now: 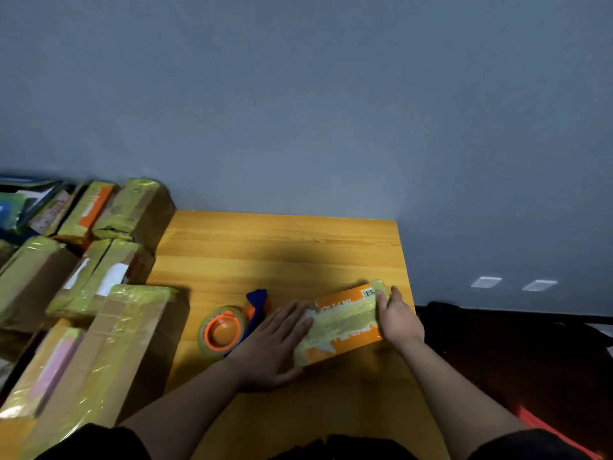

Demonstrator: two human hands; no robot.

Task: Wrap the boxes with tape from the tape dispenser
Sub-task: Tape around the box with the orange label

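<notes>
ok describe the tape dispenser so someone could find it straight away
On the wooden table, look just left of the left hand. The tape dispenser lies flat there: an orange hub inside a roll of yellowish tape, with a blue handle, unlike the boxes around it.

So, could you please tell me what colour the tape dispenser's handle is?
Blue handle, seen in the head view.

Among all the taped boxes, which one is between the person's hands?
The orange box on the wooden table, held between left hand and right hand. The other boxes are piled at the left, untouched.
</notes>
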